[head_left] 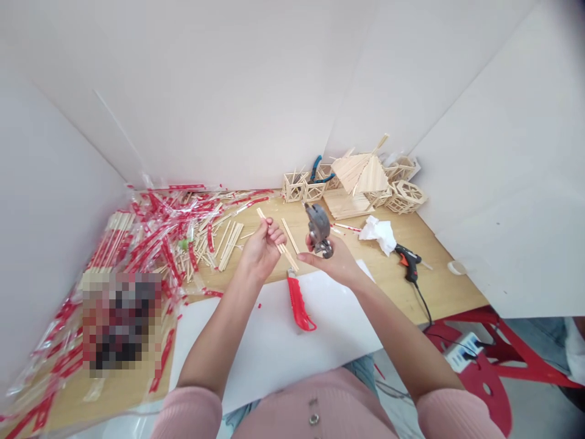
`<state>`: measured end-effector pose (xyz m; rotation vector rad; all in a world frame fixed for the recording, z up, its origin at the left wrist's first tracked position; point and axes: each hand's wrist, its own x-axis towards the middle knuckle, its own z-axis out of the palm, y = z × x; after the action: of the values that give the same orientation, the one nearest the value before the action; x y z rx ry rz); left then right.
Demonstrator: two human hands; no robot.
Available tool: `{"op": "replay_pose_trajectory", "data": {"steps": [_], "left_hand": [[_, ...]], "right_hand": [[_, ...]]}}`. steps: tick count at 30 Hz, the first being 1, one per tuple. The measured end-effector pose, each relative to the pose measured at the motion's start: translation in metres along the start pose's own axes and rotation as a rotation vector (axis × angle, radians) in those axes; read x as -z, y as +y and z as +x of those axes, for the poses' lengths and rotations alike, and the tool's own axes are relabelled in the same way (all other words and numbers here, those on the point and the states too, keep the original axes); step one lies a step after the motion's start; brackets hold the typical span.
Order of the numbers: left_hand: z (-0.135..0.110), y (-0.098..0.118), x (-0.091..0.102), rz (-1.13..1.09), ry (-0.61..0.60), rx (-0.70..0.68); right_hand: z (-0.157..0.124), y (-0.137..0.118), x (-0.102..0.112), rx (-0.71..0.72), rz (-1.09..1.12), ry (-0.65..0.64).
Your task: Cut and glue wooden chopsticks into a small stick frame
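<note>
Item, left hand (265,247): fingers closed round a few pale wooden sticks (287,256), middle portion hidden by the grip. Item, right hand (333,259): fingers wrapped about a grey metal tool (319,224), handles concealed, exact kind uncertain. Item, far left of the bench (439,286): a pixelated patch, contents illegible. Torn red-and-clear wrappers (159,228) overlap, burying part of a stick heap.

Edges: walls bound the bench left, far and right. White sheet (338,332), near side, spreads either side of a red-handled tool (299,303); plain wood runs between the sheet and the black glue gun (409,262), whose cord drops over the near edge at right.

Held sticks: slim, straight, light-coloured, aslant above the bench at centre, lower ends toward the right hand. Stick-built models (361,174), far right, overlap one another.
</note>
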<state>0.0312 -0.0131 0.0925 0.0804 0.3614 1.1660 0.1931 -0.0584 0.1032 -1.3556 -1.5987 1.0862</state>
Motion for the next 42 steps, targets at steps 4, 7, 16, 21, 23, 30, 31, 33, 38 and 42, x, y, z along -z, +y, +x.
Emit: {"op": "replay_pose_trajectory", "data": {"steps": [4, 7, 16, 21, 23, 30, 31, 33, 38, 42], "left_hand": [[0.001, -0.002, 0.001, 0.062, 0.026, -0.049], [0.000, -0.004, 0.000, 0.123, 0.074, -0.057], [-0.003, -0.007, -0.004, 0.147, 0.151, -0.120], [-0.002, -0.008, 0.000, 0.131, 0.060, -0.082], [-0.002, -0.008, 0.003, 0.110, 0.004, -0.062], [-0.002, -0.010, 0.003, 0.108, -0.078, -0.036], [-0.002, -0.010, 0.002, 0.114, -0.077, -0.051], [-0.004, -0.010, -0.002, 0.135, -0.073, -0.081], [-0.009, -0.011, -0.009, 0.171, -0.029, -0.120], [-0.008, -0.011, -0.008, 0.149, -0.031, -0.095]], "right_hand": [[0.004, 0.001, -0.012, 0.052, 0.000, -0.056], [0.009, 0.000, -0.015, 0.094, -0.086, -0.071], [0.008, -0.008, -0.022, 0.156, -0.224, 0.003], [0.008, -0.002, -0.019, 0.105, -0.124, -0.032], [0.008, 0.000, -0.016, 0.080, -0.056, -0.065], [0.009, -0.006, -0.008, 0.052, 0.010, -0.109], [0.009, -0.008, -0.007, 0.062, 0.010, -0.104], [0.009, -0.009, -0.006, 0.076, 0.014, -0.092], [0.009, -0.007, -0.006, 0.052, 0.000, -0.099], [0.008, -0.007, -0.004, 0.068, -0.049, -0.129]]}}
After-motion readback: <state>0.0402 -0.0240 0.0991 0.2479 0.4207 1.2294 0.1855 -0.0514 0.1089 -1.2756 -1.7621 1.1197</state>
